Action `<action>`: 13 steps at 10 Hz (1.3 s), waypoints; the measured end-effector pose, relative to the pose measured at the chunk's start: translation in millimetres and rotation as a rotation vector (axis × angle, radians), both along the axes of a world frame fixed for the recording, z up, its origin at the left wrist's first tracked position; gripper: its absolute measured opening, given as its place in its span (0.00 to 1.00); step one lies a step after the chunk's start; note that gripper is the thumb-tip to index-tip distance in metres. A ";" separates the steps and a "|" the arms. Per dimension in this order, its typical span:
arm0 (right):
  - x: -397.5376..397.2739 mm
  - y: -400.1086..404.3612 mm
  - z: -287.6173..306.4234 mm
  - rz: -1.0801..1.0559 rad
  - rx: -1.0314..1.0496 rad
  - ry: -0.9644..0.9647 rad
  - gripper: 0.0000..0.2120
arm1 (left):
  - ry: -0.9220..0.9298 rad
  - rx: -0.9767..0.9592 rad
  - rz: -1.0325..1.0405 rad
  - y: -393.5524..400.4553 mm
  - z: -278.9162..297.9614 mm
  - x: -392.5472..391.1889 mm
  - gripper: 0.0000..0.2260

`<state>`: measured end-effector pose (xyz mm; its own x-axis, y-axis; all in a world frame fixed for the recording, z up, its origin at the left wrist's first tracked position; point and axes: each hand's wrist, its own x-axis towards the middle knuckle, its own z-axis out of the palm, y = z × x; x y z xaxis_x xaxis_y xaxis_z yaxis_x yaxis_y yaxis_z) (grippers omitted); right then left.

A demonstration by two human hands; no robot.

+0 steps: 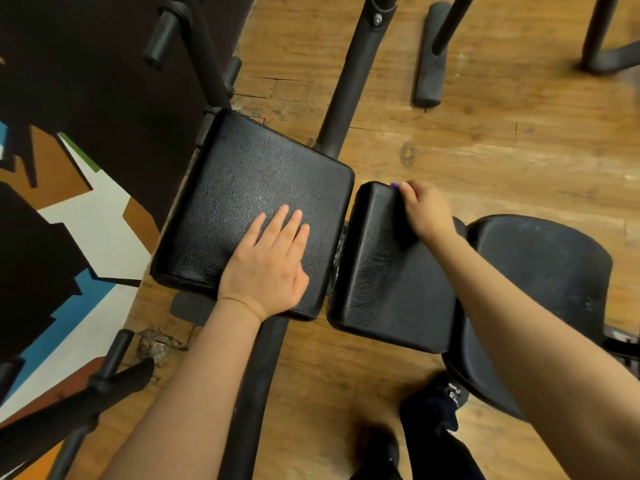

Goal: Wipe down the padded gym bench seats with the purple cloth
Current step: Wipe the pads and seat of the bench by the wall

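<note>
The right hand (427,211) has its fingers bunched on the purple cloth (394,185) at the far right corner of the smaller pad (388,271) — its length runs nearward; left hand (268,263) lies flat, fingers apart, on the larger pad (242,188)

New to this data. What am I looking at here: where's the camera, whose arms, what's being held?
There is one picture, taken by a wide-angle camera worn on a person's head, looking down at their own two bare arms. No robot is involved.

Below them is a gym bench with two black padded seats. The left hand rests flat, fingers straight, on the larger pad. The right hand is curled at the far corner of the smaller pad, gripping the purple cloth, of which only a small bit shows past the fingers.

Around them are a wooden floor, black metal frame tubes, a black plastic chair seat on the right, and the person's dark shoes at the bottom.
</note>
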<state>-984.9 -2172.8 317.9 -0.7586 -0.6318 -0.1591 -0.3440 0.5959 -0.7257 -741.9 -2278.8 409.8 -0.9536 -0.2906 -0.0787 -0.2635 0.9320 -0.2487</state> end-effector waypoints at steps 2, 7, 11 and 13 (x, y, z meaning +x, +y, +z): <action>18.9 -30.7 11.2 0.159 -0.169 0.069 0.14 | -0.011 0.002 0.001 0.5 0.9 -0.1 0.25; -10.8 76.1 -36.1 -0.081 -0.099 0.009 0.16 | -0.004 0.015 0.004 0.0 1.8 0.6 0.25; 22.5 93.9 -42.9 -0.511 -0.134 -0.215 0.21 | 0.001 0.022 -0.010 0.4 2.3 0.9 0.25; 73.2 120.7 -40.8 -0.584 -0.086 -0.309 0.22 | -0.003 0.022 -0.004 1.4 2.7 1.4 0.25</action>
<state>-911.7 -2052.2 277.1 -0.9074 -0.1514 -0.3921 0.2493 0.5570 -0.7922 -740.5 -2277.4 412.5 -0.9544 -0.2852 -0.0880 -0.2592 0.9382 -0.2294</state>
